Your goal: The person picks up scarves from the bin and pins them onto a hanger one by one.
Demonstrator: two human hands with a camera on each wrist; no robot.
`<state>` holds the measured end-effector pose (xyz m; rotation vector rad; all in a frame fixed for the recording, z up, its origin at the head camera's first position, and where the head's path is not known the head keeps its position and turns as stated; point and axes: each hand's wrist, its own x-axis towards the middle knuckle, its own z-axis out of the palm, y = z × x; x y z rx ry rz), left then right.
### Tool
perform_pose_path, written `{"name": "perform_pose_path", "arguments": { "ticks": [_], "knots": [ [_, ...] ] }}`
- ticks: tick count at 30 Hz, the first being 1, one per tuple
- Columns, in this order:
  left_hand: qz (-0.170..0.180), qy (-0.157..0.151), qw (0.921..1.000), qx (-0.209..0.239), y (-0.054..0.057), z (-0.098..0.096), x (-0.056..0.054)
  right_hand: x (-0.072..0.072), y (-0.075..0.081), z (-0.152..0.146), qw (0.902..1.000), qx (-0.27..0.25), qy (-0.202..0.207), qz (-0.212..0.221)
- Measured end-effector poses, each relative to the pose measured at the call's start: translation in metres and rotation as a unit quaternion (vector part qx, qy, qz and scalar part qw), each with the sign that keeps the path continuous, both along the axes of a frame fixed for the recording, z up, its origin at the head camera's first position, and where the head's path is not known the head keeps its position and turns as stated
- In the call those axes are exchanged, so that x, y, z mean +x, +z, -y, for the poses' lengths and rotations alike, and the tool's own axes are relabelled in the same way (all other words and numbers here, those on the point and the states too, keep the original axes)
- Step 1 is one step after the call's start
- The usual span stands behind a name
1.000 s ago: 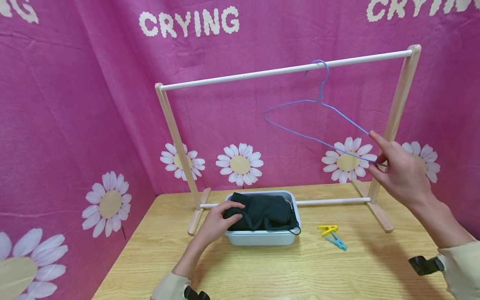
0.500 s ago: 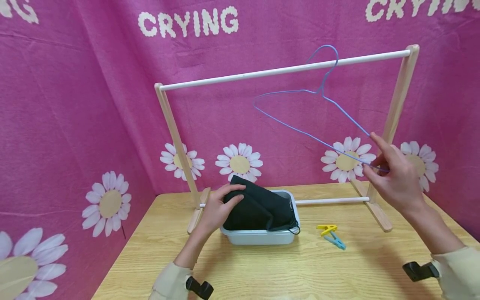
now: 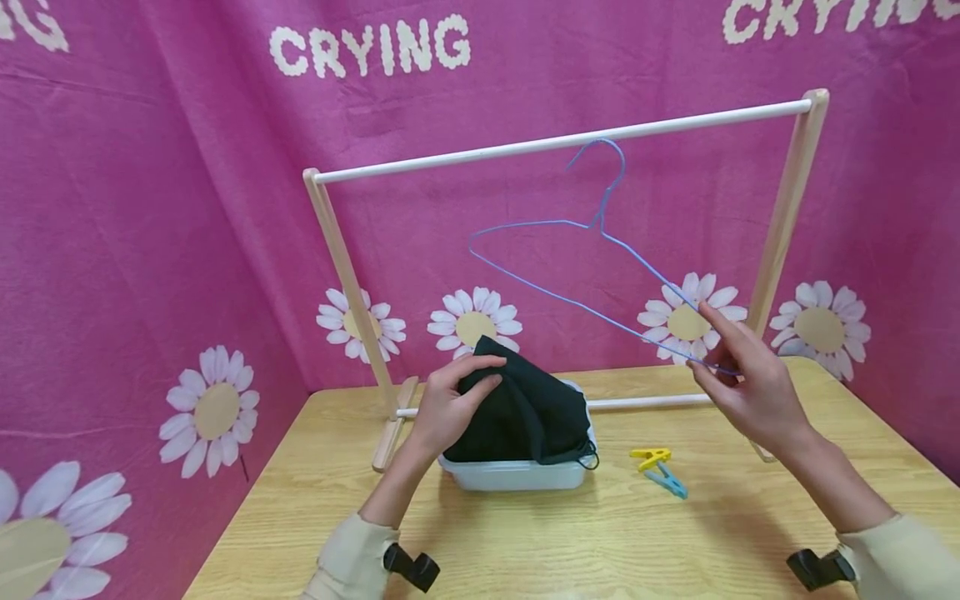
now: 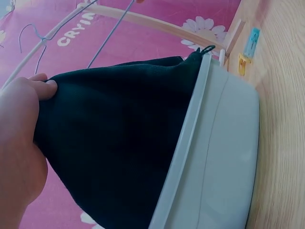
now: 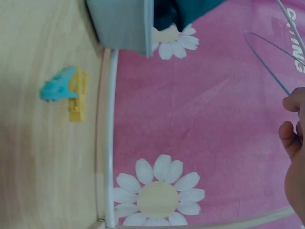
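Note:
My left hand (image 3: 448, 404) pinches the upper left edge of a black cloth (image 3: 517, 417) with a drawstring at its right corner. The cloth's pinched end is raised, and the rest drapes into a white plastic tub (image 3: 517, 477). In the left wrist view the cloth (image 4: 119, 129) spreads from thumb and fingers down over the tub rim (image 4: 186, 143). My right hand (image 3: 750, 383) grips the right end of a blue wire hanger (image 3: 551, 293), which is tilted in the air. The hanger's hook stands just below the rack's top bar in the head view, pointing left.
A wooden rack with a white top bar (image 3: 480, 156) spans the back of the table (image 3: 637, 550). Its lower bar (image 3: 648, 402) runs behind the tub. A yellow clothespin (image 3: 651, 457) and a blue clothespin (image 3: 666, 481) lie right of the tub. A pink flowered curtain (image 3: 420, 233) hangs behind.
My left hand has lifted the cloth's left end up from the tub. The hanger came off the top bar and moved left and down in my right hand.

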<state>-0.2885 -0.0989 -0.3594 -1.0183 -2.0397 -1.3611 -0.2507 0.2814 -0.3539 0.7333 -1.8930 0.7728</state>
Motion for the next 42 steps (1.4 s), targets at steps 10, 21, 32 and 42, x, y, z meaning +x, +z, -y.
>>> {"name": "perform_pose_path", "arguments": {
  "ticks": [10,21,32,42],
  "knots": [
    [-0.001,0.005,1.0000,0.002,0.002,-0.009,0.001,-0.003,-0.019,0.007,0.9980,-0.010,0.053,-0.034],
    [-0.012,-0.007,0.9999,-0.001,0.002,-0.010,0.002,0.003,-0.030,0.014,0.9964,-0.014,0.080,0.026],
    [0.000,-0.001,1.0000,-0.001,0.000,-0.008,0.002,0.003,-0.033,0.024,0.9846,-0.056,0.160,0.043],
    [-0.021,-0.006,0.9997,0.006,0.003,-0.013,0.002,0.015,-0.023,0.040,0.9744,-0.095,0.184,0.087]
  ]
}}
